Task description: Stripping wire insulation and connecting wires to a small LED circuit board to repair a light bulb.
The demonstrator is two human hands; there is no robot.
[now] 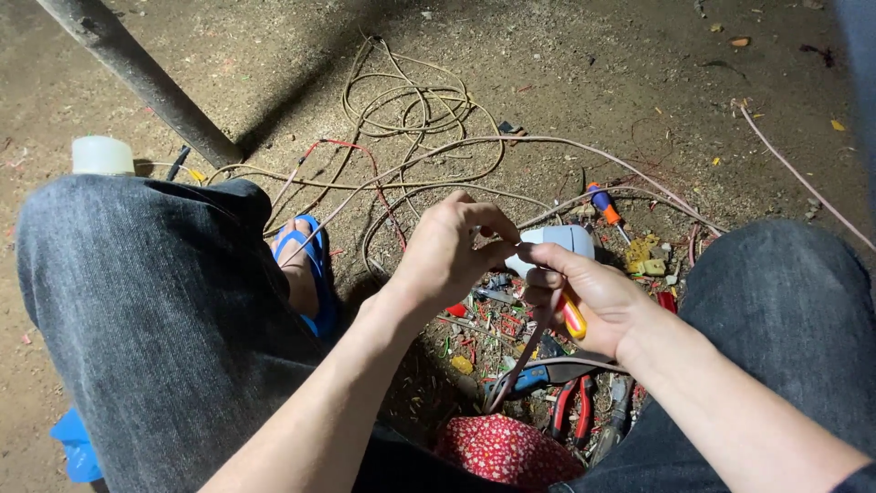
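Note:
My left hand pinches at the near end of a small white plastic fitting, fingers closed on it or on a wire end there. My right hand grips the same white fitting from below together with a yellow-and-red handled tool and a pinkish wire that runs down between my knees. Both hands meet above the ground between my jeans-clad legs.
Tangled beige and red wires lie on the dirt ahead. An orange-handled screwdriver, red-handled pliers, wire scraps, a blue sandal, a white tape roll, a dark pole and red patterned cloth surround me.

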